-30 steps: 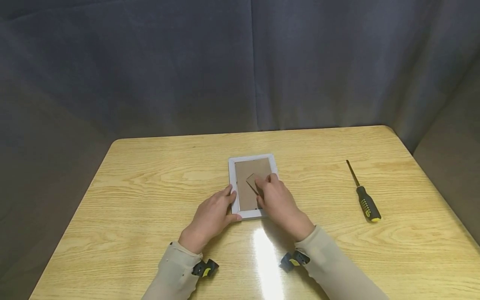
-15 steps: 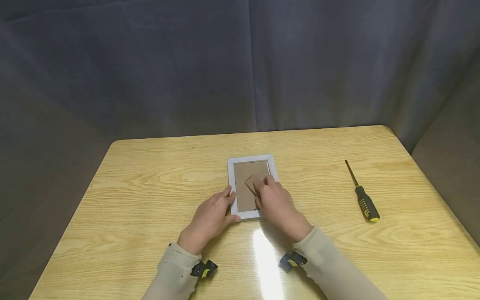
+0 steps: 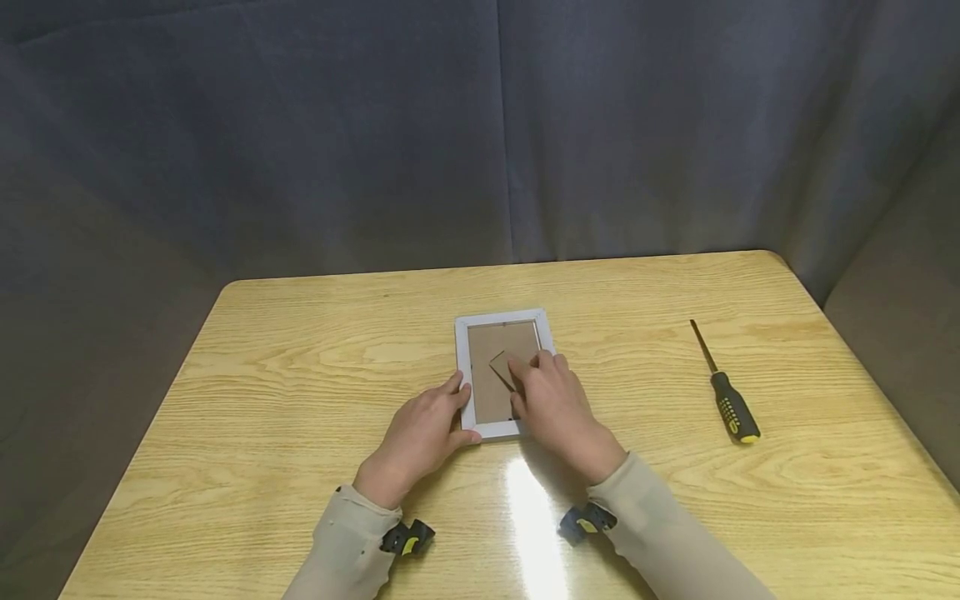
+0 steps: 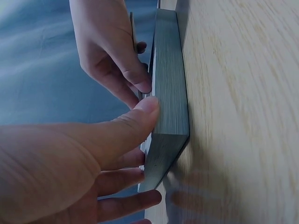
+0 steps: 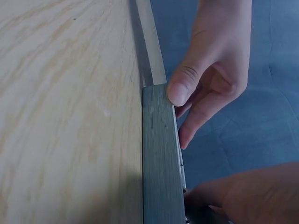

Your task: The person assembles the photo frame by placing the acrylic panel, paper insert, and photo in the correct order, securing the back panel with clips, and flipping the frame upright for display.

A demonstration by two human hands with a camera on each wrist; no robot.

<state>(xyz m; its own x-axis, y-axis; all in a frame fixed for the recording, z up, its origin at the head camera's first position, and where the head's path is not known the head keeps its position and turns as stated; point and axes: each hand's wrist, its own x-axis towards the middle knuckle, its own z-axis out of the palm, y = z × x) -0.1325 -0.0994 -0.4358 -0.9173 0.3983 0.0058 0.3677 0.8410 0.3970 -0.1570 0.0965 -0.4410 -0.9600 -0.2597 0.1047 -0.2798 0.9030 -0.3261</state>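
A picture frame (image 3: 461,342) with a pale grey rim lies back side up on the table, its brown backing board (image 3: 489,337) showing. A small brown stand flap (image 3: 503,364) lies slanted across the board. My left hand (image 3: 418,431) holds the frame's near left corner, thumb on the near edge and fingers along the left side. Over the right half of the board, my right hand (image 3: 558,408) has its index finger and thumb around the stand flap, hiding part of it. In the left wrist view, the right hand (image 4: 110,51) stands close over the frame's back.
A screwdriver (image 3: 734,406) with a black and yellow handle lies to the right, tip pointing away. The wood-grain table (image 3: 315,350) ends at a dark curtain (image 3: 375,142) behind. Both wrists wear black camera mounts (image 3: 408,539) near the table surface.
The right hand's outer fingers have shifted slightly at the frame's right edge. The frame, left hand and screwdriver stay essentially in place.
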